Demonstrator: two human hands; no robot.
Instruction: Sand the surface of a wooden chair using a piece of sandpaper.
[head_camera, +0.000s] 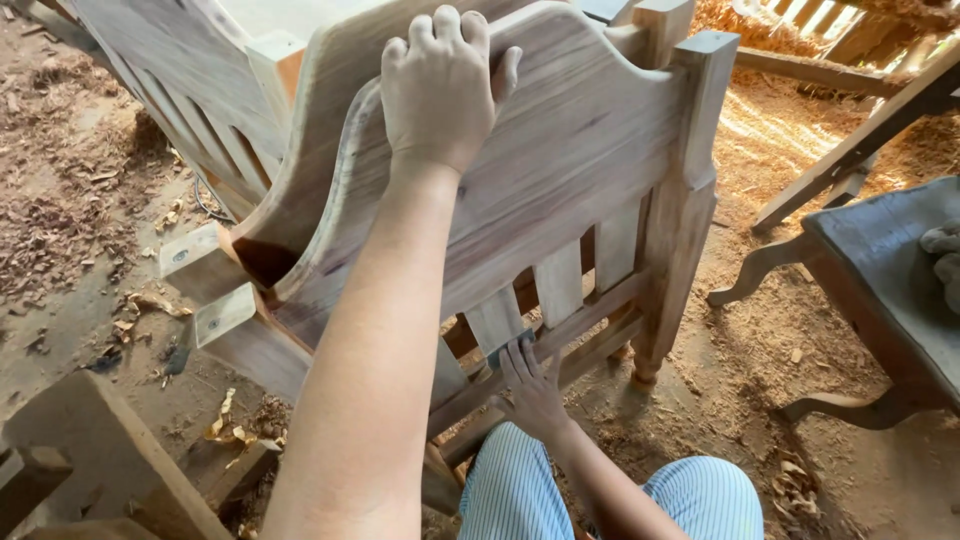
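Nearest, the left hand (440, 90) grips the headboard's (560, 160) curved top rail, while the right hand (530, 385) presses sandpaper (508, 345) against a slat (497, 320) below.

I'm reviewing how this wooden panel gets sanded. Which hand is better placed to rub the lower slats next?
The right hand, probably. It already lies on the lower rail by the slats, seemingly pressing a small dark pad there. The left hand is high up, gripping the curved top edge of the wooden panel to steady it.
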